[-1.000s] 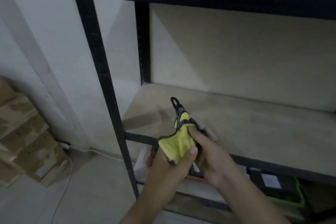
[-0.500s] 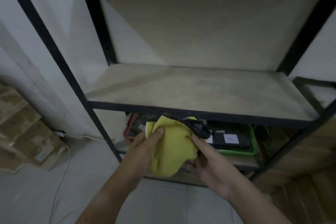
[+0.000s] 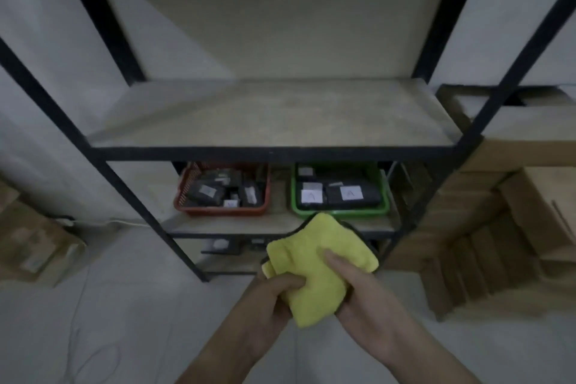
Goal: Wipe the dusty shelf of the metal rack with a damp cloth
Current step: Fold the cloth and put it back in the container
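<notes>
Head view: cloth (image 3: 314, 259) underside hidden.

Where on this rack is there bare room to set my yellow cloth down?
The dusty beige shelf board, framed by the black metal posts, is bare throughout. The shelf below is crowded: red plastic basket and green plastic tray, bare mainly left of the basket.

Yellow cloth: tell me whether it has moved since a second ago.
Yes. The cloth dropped from above the shelf's front rail to well below it, towards the person.
</notes>
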{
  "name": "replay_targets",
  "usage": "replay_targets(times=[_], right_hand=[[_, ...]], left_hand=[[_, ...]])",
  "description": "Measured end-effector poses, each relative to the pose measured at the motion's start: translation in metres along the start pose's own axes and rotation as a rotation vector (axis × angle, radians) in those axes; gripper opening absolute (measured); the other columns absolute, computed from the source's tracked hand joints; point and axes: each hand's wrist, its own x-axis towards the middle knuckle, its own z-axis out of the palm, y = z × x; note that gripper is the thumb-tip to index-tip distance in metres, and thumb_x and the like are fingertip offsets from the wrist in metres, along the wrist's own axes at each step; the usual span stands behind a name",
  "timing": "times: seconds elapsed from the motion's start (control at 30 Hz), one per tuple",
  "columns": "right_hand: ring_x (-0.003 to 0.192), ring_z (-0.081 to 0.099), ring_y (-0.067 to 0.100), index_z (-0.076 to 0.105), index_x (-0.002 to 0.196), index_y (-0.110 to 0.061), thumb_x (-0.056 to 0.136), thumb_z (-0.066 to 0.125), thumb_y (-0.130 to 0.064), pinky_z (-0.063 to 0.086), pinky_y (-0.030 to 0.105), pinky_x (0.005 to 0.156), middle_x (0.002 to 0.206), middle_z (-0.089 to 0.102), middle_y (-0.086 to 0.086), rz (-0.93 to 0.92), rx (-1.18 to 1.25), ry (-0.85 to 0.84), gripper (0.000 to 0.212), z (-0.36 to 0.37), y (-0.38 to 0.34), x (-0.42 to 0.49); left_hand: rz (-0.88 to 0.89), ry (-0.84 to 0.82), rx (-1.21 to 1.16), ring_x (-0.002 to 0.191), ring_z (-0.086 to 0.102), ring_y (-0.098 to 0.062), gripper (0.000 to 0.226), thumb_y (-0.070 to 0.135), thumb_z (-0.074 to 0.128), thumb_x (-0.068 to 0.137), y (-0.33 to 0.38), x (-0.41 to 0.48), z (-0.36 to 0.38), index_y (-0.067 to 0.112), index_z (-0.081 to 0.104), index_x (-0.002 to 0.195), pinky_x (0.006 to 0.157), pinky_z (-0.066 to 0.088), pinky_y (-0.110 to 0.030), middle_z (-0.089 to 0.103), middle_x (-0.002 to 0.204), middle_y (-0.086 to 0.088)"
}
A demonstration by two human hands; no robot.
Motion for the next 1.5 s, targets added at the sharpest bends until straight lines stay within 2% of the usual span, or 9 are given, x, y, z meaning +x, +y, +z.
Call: replay_targets(times=[0.33, 0.5, 0.6, 0.73, 0.83, 0.93, 1.2, 1.37, 1.5], right_hand=[[0.1, 0.071, 0.026, 0.066, 0.112, -0.015, 0.088, 0.066, -0.017, 0.054, 0.045, 0.089, 0.108, 0.074, 0.007, -0.039, -0.062, 0.241, 0.025, -0.105, -0.005, 0.004], [0.088, 0.069, 0.017, 0.061, 0.108, -0.03, 0.085, 0.067, -0.015, 0.057, 0.032, 0.07, 0.096, 0.071, -0.005, -0.205, -0.624, 0.412, 0.028, -0.188, -0.007, 0.02], [0.098, 0.065, 0.009, 0.062, 0.117, -0.033, 0.09, 0.059, -0.022, 0.055, 0.026, 0.079, 0.105, 0.068, -0.008, -0.124, -0.789, 0.148, 0.029, -0.245, -0.007, 0.04], [0.097, 0.067, 0.014, 0.068, 0.109, -0.024, 0.093, 0.062, -0.026, 0.056, 0.026, 0.076, 0.105, 0.069, -0.007, -0.087, -0.802, 0.201, 0.018, -0.347, -0.001, 0.083], [0.107, 0.063, 0.011, 0.059, 0.122, -0.027, 0.075, 0.073, -0.051, 0.052, 0.034, 0.093, 0.12, 0.064, -0.011, 0.116, -0.737, 0.255, 0.055, -0.428, 0.027, 0.123], [0.109, 0.067, 0.022, 0.065, 0.12, -0.018, 0.087, 0.062, -0.037, 0.052, 0.041, 0.096, 0.117, 0.071, 0.004, 0.375, -0.349, 0.083, 0.039, -0.494, 0.071, 0.156], [0.107, 0.068, 0.024, 0.062, 0.122, -0.028, 0.093, 0.055, -0.005, 0.054, 0.05, 0.09, 0.114, 0.072, -0.001, 0.193, -0.349, 0.446, 0.037, -0.677, 0.19, 0.252], [0.106, 0.068, 0.025, 0.062, 0.123, -0.03, 0.093, 0.05, -0.001, 0.052, 0.055, 0.093, 0.116, 0.071, 0.0, 0.142, -0.465, 0.432, 0.044, -0.759, 0.224, 0.327], [0.108, 0.066, 0.026, 0.06, 0.124, -0.031, 0.088, 0.059, -0.009, 0.052, 0.055, 0.093, 0.117, 0.07, 0.0, 0.1, -0.522, 0.376, 0.042, -0.795, 0.236, 0.391]], left_hand=[[-0.031, 0.007, 0.694, 0.108, 0.069, -0.02, 0.053, 0.009, 0.079, 0.089, -0.077, 0.065, 0.006, 0.018, 0.048, 0.131, 0.083, 0.06, -0.033, 0.061, 0.132, -0.006], [0.21, 0.017, 0.984, 0.1, 0.063, 0.001, 0.037, 0.054, 0.07, 0.091, -0.129, 0.093, 0.06, 0.029, 0.054, 0.113, 0.079, 0.047, -0.011, 0.063, 0.116, 0.01], [0.027, -0.043, 0.814, 0.113, 0.066, -0.002, 0.059, 0.077, 0.066, 0.077, -0.174, 0.133, 0.079, 0.041, 0.053, 0.122, 0.101, 0.055, -0.036, 0.066, 0.124, 0.015], [-0.021, 0.114, 0.705, 0.118, 0.068, -0.022, 0.028, 0.034, 0.055, 0.104, -0.237, 0.216, 0.062, 0.028, 0.063, 0.13, 0.105, 0.053, -0.053, 0.073, 0.125, 0.002], [-0.182, 0.037, 0.563, 0.119, 0.069, -0.022, 0.032, 0.019, 0.045, 0.109, -0.288, 0.275, 0.048, 0.019, 0.06, 0.138, 0.102, 0.056, -0.04, 0.072, 0.13, -0.004], [-0.291, -0.025, 0.608, 0.116, 0.07, -0.022, 0.03, 0.018, 0.049, 0.107, -0.34, 0.332, 0.026, 0.016, 0.062, 0.135, 0.097, 0.059, -0.035, 0.073, 0.127, -0.005], [-0.227, 0.033, 1.354, 0.105, 0.063, -0.013, 0.028, 0.032, 0.054, 0.104, -0.474, 0.52, -0.081, 0.029, 0.055, 0.131, 0.071, 0.047, -0.015, 0.06, 0.134, 0.005], [-0.216, -0.093, 1.653, 0.136, 0.05, -0.032, 0.064, 0.016, 0.048, 0.103, -0.539, 0.632, -0.105, 0.021, 0.021, 0.16, 0.106, 0.045, -0.037, 0.037, 0.16, -0.01], [-0.175, 0.024, 1.571, 0.134, 0.051, -0.034, 0.063, 0.021, 0.047, 0.106, -0.572, 0.695, -0.118, 0.017, 0.016, 0.161, 0.103, 0.048, -0.04, 0.044, 0.154, -0.014]])
